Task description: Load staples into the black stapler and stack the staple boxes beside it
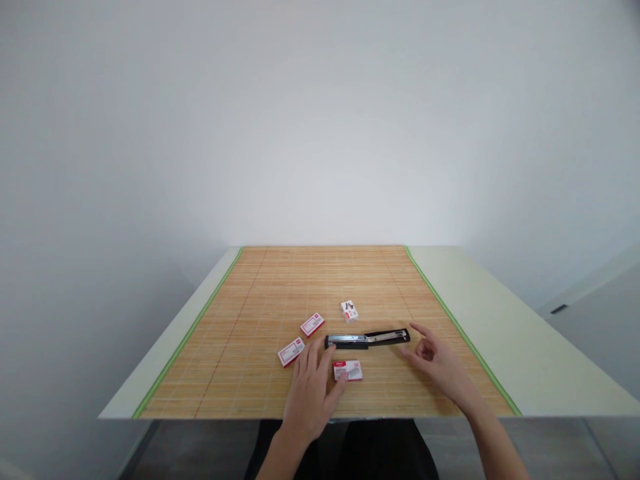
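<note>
A black stapler (349,342) lies opened out flat on the bamboo mat, its metal staple channel showing on the left half. My left hand (311,387) rests at the stapler's left end with the fingers apart; its thumb reaches the corner of a red and white staple box (348,370). Off the stapler's right end, my right hand (435,360) hovers with thumb and forefinger apart, the other fingers curled, and nothing visible between them. Two more red and white boxes, one (291,352) beside my left fingertips and one (313,325) farther back, lie to the left.
A small white box (349,311) with a stapler picture sits behind the stapler. The bamboo mat (320,273) has green edging and covers the middle of a white table (500,320). A white wall (320,133) stands at the table's far edge.
</note>
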`<action>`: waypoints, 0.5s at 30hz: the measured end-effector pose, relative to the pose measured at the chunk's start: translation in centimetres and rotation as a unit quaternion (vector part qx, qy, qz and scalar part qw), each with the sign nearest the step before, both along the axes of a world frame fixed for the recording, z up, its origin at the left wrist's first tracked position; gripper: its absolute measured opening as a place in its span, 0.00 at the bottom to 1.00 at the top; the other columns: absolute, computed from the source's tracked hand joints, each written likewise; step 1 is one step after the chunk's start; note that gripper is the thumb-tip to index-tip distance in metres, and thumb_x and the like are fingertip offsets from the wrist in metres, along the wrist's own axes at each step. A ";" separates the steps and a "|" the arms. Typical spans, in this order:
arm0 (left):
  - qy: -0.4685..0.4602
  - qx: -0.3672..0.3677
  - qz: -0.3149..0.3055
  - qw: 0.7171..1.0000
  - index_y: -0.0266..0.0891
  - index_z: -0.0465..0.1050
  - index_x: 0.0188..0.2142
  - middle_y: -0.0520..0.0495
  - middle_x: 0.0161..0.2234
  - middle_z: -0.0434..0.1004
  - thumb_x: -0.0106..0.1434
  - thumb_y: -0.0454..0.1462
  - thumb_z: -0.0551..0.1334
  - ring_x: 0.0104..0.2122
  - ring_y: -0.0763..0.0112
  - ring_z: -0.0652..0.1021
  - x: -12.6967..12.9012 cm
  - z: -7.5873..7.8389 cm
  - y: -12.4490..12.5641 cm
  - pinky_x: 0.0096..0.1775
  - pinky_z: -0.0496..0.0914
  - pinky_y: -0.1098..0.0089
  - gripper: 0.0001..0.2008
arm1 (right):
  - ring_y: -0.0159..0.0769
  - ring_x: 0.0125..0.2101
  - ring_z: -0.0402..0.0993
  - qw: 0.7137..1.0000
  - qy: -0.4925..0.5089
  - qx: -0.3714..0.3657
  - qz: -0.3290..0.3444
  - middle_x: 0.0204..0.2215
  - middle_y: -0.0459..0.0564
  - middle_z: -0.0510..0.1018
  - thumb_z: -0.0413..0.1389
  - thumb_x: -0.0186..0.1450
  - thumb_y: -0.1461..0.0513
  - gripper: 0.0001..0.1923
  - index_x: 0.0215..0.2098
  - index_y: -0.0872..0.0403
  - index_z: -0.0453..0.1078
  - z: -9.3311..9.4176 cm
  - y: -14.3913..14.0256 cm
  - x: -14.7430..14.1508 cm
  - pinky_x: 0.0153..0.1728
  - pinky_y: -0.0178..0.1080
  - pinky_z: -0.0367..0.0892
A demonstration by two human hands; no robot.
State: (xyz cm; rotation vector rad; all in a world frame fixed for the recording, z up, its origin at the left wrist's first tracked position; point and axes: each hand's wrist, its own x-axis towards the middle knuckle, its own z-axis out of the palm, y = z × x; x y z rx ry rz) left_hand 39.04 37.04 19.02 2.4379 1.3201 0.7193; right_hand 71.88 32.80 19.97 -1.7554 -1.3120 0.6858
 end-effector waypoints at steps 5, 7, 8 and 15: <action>0.018 -0.004 -0.002 1.000 0.49 0.62 0.67 0.46 0.69 0.62 0.72 0.47 0.58 0.67 0.53 0.63 0.3 -0.2 0.3 0.66 0.61 0.47 0.26 | 0.41 0.36 0.75 0.988 0.124 -0.002 0.088 0.40 0.52 0.80 0.61 0.65 0.42 0.30 0.56 0.50 0.72 0.7 1.7 -0.6 0.35 0.41 0.71; 0.018 0.003 0.003 1.000 0.49 0.63 0.67 0.46 0.68 0.63 0.71 0.47 0.59 0.66 0.53 0.64 0.4 -0.1 0.3 0.65 0.62 0.48 0.26 | 0.41 0.38 0.75 0.989 0.096 0.015 0.112 0.42 0.52 0.80 0.61 0.66 0.44 0.26 0.55 0.49 0.72 1.9 2.6 -1.4 0.38 0.42 0.71; 0.018 0.005 0.005 1.000 0.49 0.63 0.67 0.46 0.68 0.64 0.71 0.47 0.60 0.66 0.53 0.65 0.5 -0.1 0.3 0.65 0.63 0.48 0.26 | 0.41 0.39 0.75 0.989 0.073 0.022 0.126 0.42 0.51 0.80 0.61 0.67 0.45 0.25 0.56 0.49 0.73 2.7 3.1 -1.8 0.39 0.42 0.71; 0.018 0.005 0.004 1.000 0.49 0.64 0.66 0.46 0.67 0.64 0.70 0.47 0.60 0.66 0.52 0.64 0.5 0.2 0.3 0.65 0.62 0.47 0.26 | 0.45 0.49 0.73 0.961 -0.129 0.114 0.217 0.48 0.52 0.78 0.60 0.70 0.55 0.13 0.51 0.47 0.75 6.0 6.3 -7.9 0.49 0.45 0.69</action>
